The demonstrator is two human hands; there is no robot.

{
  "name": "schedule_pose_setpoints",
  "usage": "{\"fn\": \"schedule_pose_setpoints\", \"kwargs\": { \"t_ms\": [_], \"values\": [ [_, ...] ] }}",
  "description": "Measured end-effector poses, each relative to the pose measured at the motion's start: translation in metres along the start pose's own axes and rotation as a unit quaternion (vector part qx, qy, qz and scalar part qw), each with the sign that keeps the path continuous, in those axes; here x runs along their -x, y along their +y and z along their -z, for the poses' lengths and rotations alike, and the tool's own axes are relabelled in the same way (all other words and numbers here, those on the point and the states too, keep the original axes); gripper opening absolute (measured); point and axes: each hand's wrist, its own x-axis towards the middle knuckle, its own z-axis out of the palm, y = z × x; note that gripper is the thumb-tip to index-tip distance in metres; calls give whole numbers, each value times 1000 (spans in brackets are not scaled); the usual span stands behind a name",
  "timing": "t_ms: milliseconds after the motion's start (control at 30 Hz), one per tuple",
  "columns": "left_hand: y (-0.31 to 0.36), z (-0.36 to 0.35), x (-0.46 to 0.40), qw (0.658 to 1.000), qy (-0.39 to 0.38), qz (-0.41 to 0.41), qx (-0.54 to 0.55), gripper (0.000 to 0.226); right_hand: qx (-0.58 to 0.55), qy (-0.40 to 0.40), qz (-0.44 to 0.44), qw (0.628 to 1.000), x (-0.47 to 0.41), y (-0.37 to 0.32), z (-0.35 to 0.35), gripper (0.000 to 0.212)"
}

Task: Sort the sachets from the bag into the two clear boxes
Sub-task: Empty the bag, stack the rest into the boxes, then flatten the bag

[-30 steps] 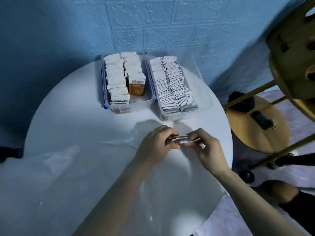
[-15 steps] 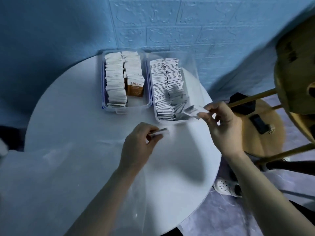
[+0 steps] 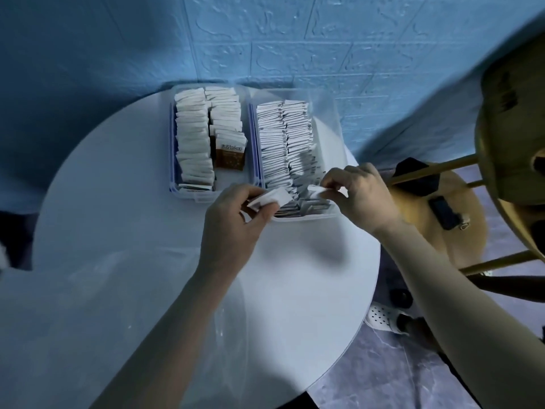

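Two clear boxes stand side by side at the far edge of the round white table. The left box [image 3: 188, 193] holds rows of white sachets and one brown-faced sachet [image 3: 229, 155]. Thin white sachets fill the right box [image 3: 303, 217]. My left hand [image 3: 233, 222] pinches a few white sachets [image 3: 269, 199] at the right box's near left corner. My right hand [image 3: 358, 196] grips one white sachet [image 3: 317, 191] just over the near end of that box. The clear plastic bag [image 3: 97, 296] lies flat at the near left, under my left forearm.
The white table [image 3: 309, 290] ends close to my right arm. Beyond that edge stand a round wooden stool [image 3: 418, 231] with a dark phone [image 3: 445, 212] on it and a tilted wooden chair [image 3: 513, 119]. A blue brick-pattern wall rises behind the boxes.
One second ago both hands held the sachets together near the table's middle. They have split apart and moved forward to the near end of the right box.
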Motion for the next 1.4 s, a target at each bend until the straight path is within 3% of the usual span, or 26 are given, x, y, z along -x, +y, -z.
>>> {"fn": "schedule_pose_setpoints", "kwargs": {
  "t_ms": [100,267,400,500,633,800,933,1067,1400],
  "values": [
    [-2,2,-1,1000,-6,9,4,18,1,-1,2,1000,2,0,3,13],
    [-2,2,1,1000,-8,22,19,19,93,-41,36,994,4,-1,1,17],
    [-4,-2,-2,999,-11,34,20,20,75,-82,46,993,0,-5,0,9],
    [-4,-6,-7,999,-11,40,28,22,55,-130,25,990,-6,-9,2,4],
    [-4,-10,-15,998,-5,41,49,23,37,-199,-27,979,-14,-13,10,15],
    [-4,-12,-23,999,-6,23,30,22,32,-166,29,985,-9,-9,14,18],
    [-3,-16,-34,999,-33,-30,-32,21,90,-156,10,984,10,-17,4,47],
    [-1,-24,-54,995,-39,-42,-79,20,39,-157,-33,986,16,-24,4,71],
    [7,-49,-89,988,-47,-61,-134,21,71,-150,-53,985,15,-40,-3,70]
  ]
}}
